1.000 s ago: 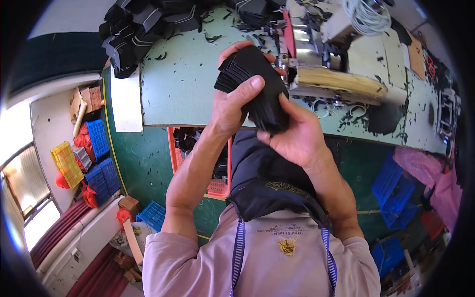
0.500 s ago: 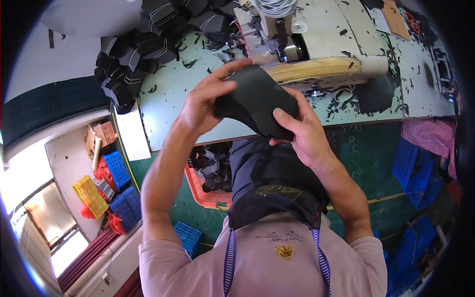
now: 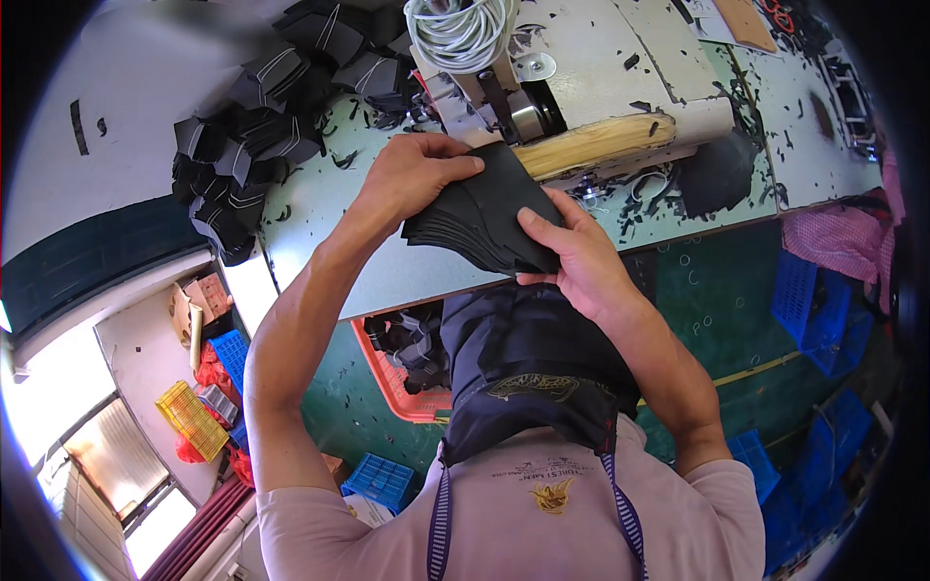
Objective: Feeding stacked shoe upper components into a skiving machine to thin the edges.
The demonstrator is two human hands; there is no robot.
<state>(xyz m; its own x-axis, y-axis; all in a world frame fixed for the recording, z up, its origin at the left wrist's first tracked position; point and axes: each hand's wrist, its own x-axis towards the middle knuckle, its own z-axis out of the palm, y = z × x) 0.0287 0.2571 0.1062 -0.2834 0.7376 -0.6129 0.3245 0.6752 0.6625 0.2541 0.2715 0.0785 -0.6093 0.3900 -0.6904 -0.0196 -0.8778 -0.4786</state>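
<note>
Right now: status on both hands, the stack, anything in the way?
Left hand pinching far end of fanned black sheet stack; right hand gripping near-right end, thumb on top. Wood-fronted machine beyond; black scraps on tabletop.

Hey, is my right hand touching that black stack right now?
Touching. The head view shows your right hand gripping the black stack at its right end, thumb resting on top.

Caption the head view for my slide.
Left hand and right hand hold a fanned stack of black pieces at a pale green table near a machine.
</note>
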